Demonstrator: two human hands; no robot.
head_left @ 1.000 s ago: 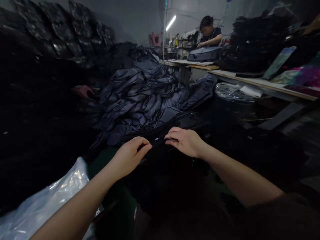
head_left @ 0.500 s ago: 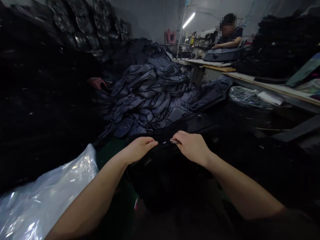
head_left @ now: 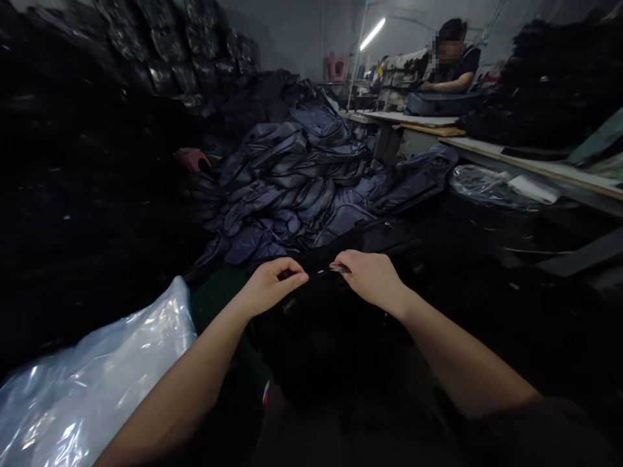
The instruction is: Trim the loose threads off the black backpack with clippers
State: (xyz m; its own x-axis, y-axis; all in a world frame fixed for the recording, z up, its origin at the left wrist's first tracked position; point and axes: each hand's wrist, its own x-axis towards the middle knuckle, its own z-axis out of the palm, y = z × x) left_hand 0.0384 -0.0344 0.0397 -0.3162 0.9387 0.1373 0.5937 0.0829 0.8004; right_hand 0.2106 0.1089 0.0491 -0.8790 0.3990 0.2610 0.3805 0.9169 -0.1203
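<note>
In front of me lies a black fabric bag (head_left: 321, 318), very dark, with a small pale spot on its upper edge. My left hand (head_left: 275, 285) pinches that edge between thumb and fingers, left of the spot. On the other side, my right hand (head_left: 372, 279) is closed around a small metal tool (head_left: 339, 266). Its short, thin end points left toward the spot and looks like thread snips; the rest is hidden in the fingers. Darkness hides most of the bag's outline.
A large heap of dark blue bags (head_left: 292, 175) fills the middle distance. Clear plastic sheeting (head_left: 117, 363) lies at lower left. To the right runs a long worktable (head_left: 530, 162), where another person (head_left: 457, 65) works on a bag. Wrapped bundles (head_left: 165, 45) are stacked at back left.
My left fingers have opened a little, leaving a gap between thumb and forefinger. The tool's end shows slightly more at my right fingers. The view has shifted a little.
</note>
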